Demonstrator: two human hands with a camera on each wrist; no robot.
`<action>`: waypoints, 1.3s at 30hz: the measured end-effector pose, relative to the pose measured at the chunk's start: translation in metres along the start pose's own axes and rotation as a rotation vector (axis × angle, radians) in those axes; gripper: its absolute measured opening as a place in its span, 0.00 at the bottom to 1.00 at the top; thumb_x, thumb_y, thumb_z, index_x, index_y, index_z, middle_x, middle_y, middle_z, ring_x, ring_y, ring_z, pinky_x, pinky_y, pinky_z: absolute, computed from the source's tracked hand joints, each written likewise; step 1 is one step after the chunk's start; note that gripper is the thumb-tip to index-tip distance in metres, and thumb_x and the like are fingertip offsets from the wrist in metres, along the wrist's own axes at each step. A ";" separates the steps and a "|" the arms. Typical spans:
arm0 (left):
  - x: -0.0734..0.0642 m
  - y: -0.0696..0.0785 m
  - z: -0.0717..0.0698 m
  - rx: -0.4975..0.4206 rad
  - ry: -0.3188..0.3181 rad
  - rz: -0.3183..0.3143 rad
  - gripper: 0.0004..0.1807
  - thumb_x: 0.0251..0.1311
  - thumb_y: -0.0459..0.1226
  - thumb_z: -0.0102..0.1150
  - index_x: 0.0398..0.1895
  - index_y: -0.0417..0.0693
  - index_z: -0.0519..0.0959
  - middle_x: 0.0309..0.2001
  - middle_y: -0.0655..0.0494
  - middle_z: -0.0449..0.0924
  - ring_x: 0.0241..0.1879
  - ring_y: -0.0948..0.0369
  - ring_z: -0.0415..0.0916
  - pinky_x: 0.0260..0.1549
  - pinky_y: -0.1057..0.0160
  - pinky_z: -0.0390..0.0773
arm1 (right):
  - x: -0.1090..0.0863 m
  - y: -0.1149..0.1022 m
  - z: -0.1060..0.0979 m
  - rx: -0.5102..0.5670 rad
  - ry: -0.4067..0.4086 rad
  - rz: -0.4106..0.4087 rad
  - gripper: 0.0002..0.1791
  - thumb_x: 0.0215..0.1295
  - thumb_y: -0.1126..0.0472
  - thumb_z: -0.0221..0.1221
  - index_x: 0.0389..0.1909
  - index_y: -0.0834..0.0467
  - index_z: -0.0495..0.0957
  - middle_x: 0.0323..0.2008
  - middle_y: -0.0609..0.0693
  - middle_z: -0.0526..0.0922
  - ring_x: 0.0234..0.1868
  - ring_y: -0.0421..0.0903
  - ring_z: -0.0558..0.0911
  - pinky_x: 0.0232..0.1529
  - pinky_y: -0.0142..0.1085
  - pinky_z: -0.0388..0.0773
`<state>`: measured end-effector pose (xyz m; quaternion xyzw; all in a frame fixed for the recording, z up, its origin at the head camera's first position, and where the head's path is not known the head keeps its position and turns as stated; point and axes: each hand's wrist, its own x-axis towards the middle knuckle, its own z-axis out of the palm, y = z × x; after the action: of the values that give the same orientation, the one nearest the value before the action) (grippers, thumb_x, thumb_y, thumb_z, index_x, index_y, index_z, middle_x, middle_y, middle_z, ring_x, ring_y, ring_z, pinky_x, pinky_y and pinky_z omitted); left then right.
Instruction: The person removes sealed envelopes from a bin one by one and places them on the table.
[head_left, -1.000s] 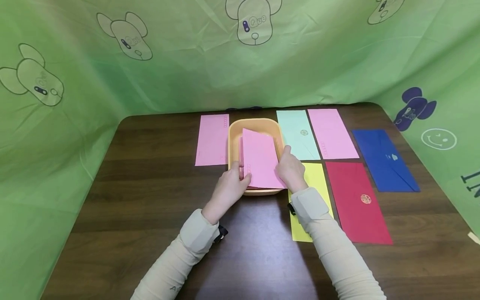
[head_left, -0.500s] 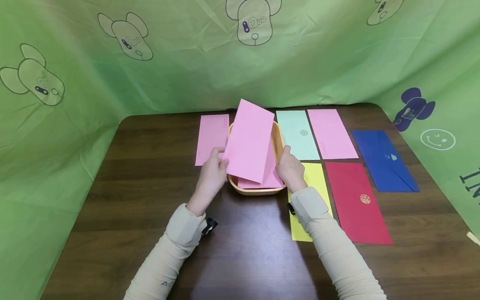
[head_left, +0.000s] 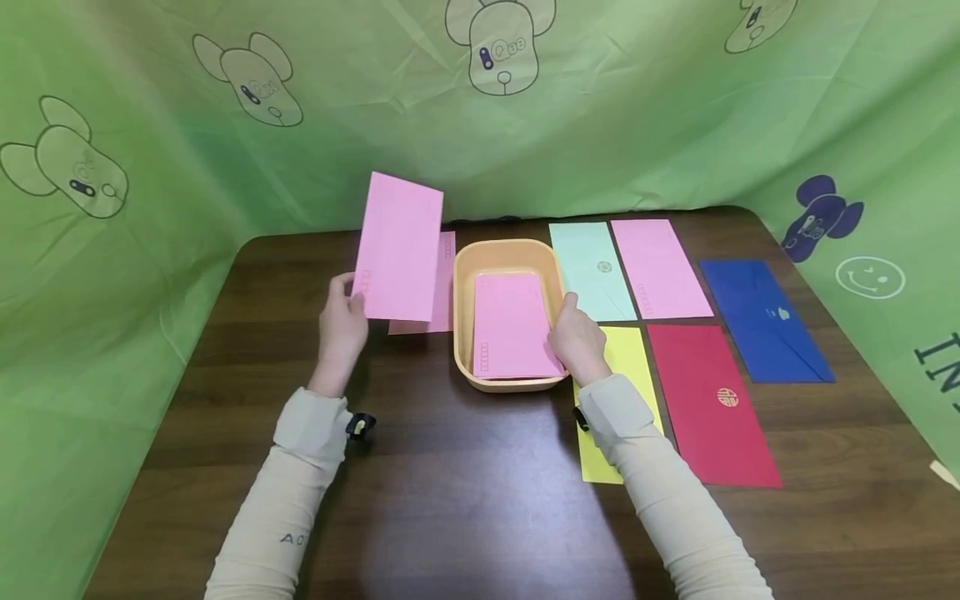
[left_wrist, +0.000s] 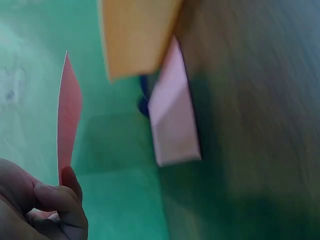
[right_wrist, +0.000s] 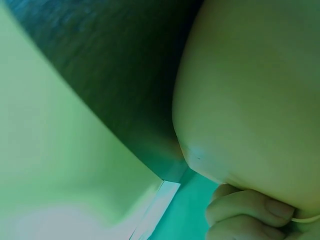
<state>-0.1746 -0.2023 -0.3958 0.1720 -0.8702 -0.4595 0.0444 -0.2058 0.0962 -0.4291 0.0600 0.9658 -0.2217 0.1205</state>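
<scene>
My left hand (head_left: 343, 329) pinches a pink envelope (head_left: 399, 250) by its lower left corner, raised and tilted above the table. In the left wrist view thumb and fingers grip that envelope (left_wrist: 69, 110) near its edge. Partly behind it, another pink envelope (head_left: 445, 283) lies on the table, left of a light orange plastic basket (head_left: 510, 386). Inside the basket a pink envelope (head_left: 513, 325) lies flat; whether others are under it cannot be seen. My right hand (head_left: 579, 337) holds the basket's right rim, its fingers (right_wrist: 245, 207) curled against the wall in the right wrist view.
Right of the basket lie a mint envelope (head_left: 592, 271), a pink envelope (head_left: 662, 268), a blue envelope (head_left: 767, 321), a red envelope (head_left: 712, 404) and a yellow envelope (head_left: 622, 367), partly under the right forearm. A green printed cloth (head_left: 360, 108) hangs behind the dark wooden table (head_left: 465, 500).
My left hand has lifted the pink envelope out of the basket and carried it left, over the pink envelope on the table. The right hand has stayed at the basket's rim.
</scene>
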 end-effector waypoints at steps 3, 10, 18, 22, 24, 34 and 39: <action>0.008 -0.013 -0.010 0.024 0.000 -0.037 0.24 0.75 0.38 0.32 0.71 0.45 0.53 0.61 0.35 0.69 0.53 0.45 0.72 0.50 0.51 0.73 | 0.000 0.000 0.000 -0.005 0.001 0.000 0.22 0.61 0.66 0.47 0.56 0.64 0.56 0.38 0.65 0.81 0.37 0.59 0.82 0.29 0.44 0.71; 0.018 -0.038 -0.027 0.082 -0.006 -0.134 0.26 0.74 0.37 0.30 0.73 0.43 0.51 0.67 0.35 0.63 0.56 0.44 0.69 0.53 0.49 0.71 | 0.000 -0.001 0.000 -0.003 -0.002 -0.003 0.21 0.61 0.67 0.46 0.55 0.64 0.57 0.38 0.65 0.81 0.37 0.59 0.82 0.29 0.44 0.71; 0.028 -0.051 -0.036 0.126 -0.009 -0.186 0.26 0.74 0.37 0.29 0.73 0.41 0.49 0.67 0.33 0.63 0.57 0.42 0.68 0.56 0.47 0.69 | 0.000 -0.002 -0.001 -0.002 -0.003 -0.001 0.20 0.61 0.67 0.46 0.55 0.64 0.57 0.38 0.65 0.81 0.37 0.59 0.82 0.29 0.44 0.71; 0.034 -0.059 -0.038 0.110 -0.024 -0.220 0.27 0.74 0.37 0.28 0.74 0.42 0.47 0.69 0.34 0.60 0.61 0.42 0.66 0.61 0.46 0.67 | 0.000 -0.002 0.000 -0.001 -0.007 0.005 0.20 0.62 0.67 0.46 0.55 0.64 0.57 0.38 0.65 0.81 0.38 0.59 0.82 0.30 0.44 0.71; 0.036 -0.064 -0.039 0.105 -0.037 -0.231 0.27 0.74 0.38 0.26 0.74 0.41 0.46 0.70 0.34 0.57 0.65 0.41 0.63 0.64 0.44 0.64 | 0.000 -0.002 0.000 -0.002 -0.007 0.005 0.20 0.62 0.67 0.46 0.55 0.64 0.57 0.38 0.65 0.81 0.38 0.59 0.82 0.30 0.44 0.71; 0.040 -0.076 -0.036 0.167 -0.153 -0.263 0.47 0.65 0.49 0.49 0.73 0.34 0.37 0.71 0.26 0.48 0.70 0.37 0.51 0.69 0.42 0.54 | 0.000 -0.001 0.000 -0.008 0.004 0.001 0.20 0.62 0.66 0.46 0.55 0.64 0.57 0.38 0.65 0.81 0.38 0.60 0.82 0.30 0.46 0.73; 0.039 -0.077 -0.030 0.235 -0.186 -0.280 0.54 0.60 0.50 0.56 0.74 0.34 0.34 0.69 0.24 0.44 0.67 0.34 0.52 0.65 0.37 0.57 | -0.001 -0.001 0.000 -0.013 0.001 0.001 0.21 0.62 0.66 0.46 0.56 0.64 0.57 0.37 0.65 0.81 0.35 0.58 0.81 0.27 0.43 0.70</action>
<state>-0.1837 -0.2790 -0.4441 0.2521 -0.8857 -0.3707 -0.1210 -0.2054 0.0953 -0.4281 0.0600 0.9672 -0.2154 0.1204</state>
